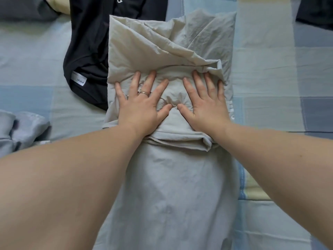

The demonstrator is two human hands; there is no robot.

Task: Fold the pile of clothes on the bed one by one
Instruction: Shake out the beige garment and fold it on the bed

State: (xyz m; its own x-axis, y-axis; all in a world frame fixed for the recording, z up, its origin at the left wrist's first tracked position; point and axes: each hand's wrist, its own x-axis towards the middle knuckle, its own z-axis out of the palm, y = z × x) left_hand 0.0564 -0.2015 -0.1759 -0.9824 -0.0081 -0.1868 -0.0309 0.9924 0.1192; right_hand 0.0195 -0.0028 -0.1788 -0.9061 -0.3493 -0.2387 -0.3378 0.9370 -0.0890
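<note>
A light grey garment (167, 186) lies lengthwise on the bed in front of me, its far part folded back into a thick creased bundle. My left hand (144, 105) presses flat on that bundle with fingers spread; it wears rings. My right hand (205, 103) presses flat beside it, fingers spread, thumbs almost meeting. A black garment (90, 51) with a white label lies crumpled to the left, partly under the grey one.
The bed has a blue, grey and cream patchwork sheet (279, 78). A bunched pale blue-grey cloth (19, 130) lies at the left edge. Dark fabric (315, 11) shows at the top right corner, and a dark grey and yellow item (36, 8) at the top left.
</note>
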